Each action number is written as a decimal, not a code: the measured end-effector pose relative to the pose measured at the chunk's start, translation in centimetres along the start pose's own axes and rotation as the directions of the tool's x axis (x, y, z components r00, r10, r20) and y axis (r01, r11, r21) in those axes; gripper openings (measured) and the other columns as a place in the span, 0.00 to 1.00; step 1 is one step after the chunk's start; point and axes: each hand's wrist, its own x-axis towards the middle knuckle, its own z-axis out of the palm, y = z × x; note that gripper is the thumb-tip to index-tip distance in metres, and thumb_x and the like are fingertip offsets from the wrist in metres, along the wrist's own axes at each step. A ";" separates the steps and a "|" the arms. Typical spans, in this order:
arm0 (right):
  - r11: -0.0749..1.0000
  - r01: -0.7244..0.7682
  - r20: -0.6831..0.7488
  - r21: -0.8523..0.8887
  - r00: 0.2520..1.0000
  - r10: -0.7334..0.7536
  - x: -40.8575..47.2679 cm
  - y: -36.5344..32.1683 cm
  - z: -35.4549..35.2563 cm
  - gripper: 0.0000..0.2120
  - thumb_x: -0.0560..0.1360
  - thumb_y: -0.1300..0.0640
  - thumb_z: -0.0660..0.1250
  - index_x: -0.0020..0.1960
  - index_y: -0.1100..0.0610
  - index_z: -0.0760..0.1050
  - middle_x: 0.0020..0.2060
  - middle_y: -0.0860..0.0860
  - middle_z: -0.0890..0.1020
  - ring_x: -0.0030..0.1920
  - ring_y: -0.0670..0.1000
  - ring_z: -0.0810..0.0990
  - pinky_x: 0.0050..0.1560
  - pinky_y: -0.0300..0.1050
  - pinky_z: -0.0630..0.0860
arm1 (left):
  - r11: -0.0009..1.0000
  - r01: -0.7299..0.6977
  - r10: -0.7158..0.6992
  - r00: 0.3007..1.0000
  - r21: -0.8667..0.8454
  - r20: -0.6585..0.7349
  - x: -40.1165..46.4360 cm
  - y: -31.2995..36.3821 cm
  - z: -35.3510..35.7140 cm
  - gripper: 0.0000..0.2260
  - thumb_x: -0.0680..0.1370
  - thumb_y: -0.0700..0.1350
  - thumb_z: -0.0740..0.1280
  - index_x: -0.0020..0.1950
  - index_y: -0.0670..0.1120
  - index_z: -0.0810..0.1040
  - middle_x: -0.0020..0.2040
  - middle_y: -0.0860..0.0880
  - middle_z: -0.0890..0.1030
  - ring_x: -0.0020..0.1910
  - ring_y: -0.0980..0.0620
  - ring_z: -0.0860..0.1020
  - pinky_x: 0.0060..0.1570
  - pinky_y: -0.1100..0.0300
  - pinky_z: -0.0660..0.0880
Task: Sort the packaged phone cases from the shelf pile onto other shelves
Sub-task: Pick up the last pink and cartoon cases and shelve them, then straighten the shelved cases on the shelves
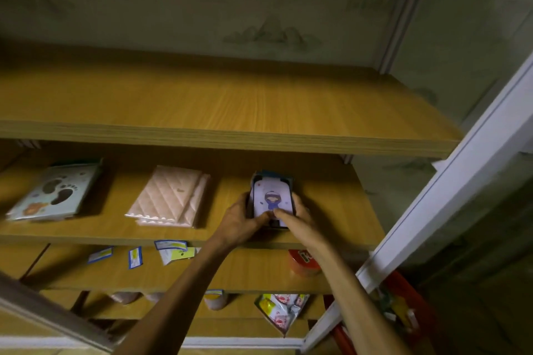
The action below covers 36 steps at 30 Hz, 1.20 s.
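Note:
A stack of packaged phone cases (272, 196) rests on the right part of the middle shelf (331, 210); its top case is pale purple with a cartoon figure. My left hand (239, 219) grips the stack's left side, thumb on top. My right hand (297, 216) holds the right side, its index finger pressing the top case. A pink quilted stack of cases (170, 196) lies at mid-shelf. A light-blue stack with dark footprint shapes (54, 193) lies at the left.
The top shelf (230, 101) above is bare wood. The lower shelf holds small blue-edged labels (135, 257) and a red-orange tub (304, 262). Snack packets (281, 311) lie below that. A white frame post (450, 176) runs along the right.

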 end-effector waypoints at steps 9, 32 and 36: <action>0.988 0.052 -0.016 0.145 0.999 -0.050 0.1 0.8 0.0 0.33 0.74 0.64 0.69 0.74 0.50 0.59 0.65 0.49 0.74 0.54 0.45 0.76 0.41 0.29 0.75 | 0.990 0.008 -0.012 1.000 -0.139 -0.026 0.2 -0.1 0.7 0.35 0.67 0.44 0.79 0.68 0.46 0.64 0.57 0.53 0.76 0.55 0.54 0.77 0.55 0.55 0.79; 0.972 0.132 -0.003 0.196 0.991 -0.134 0.0 2.4 0.2 0.40 0.70 0.63 0.74 0.75 0.48 0.59 0.67 0.49 0.73 0.61 0.47 0.76 0.58 0.45 0.78 | 0.960 0.017 -0.009 1.000 -0.281 0.029 -0.4 -0.7 -0.3 0.35 0.63 0.40 0.81 0.66 0.51 0.70 0.57 0.51 0.80 0.50 0.55 0.82 0.43 0.59 0.81; 0.983 0.112 0.014 0.143 0.993 -0.115 -0.2 2.2 -0.1 0.40 0.71 0.59 0.73 0.75 0.46 0.56 0.67 0.49 0.73 0.61 0.48 0.76 0.55 0.41 0.79 | 0.961 -0.020 0.029 0.999 -0.277 0.027 -0.7 -0.8 -0.3 0.34 0.64 0.43 0.80 0.66 0.53 0.70 0.58 0.49 0.80 0.53 0.50 0.81 0.46 0.51 0.82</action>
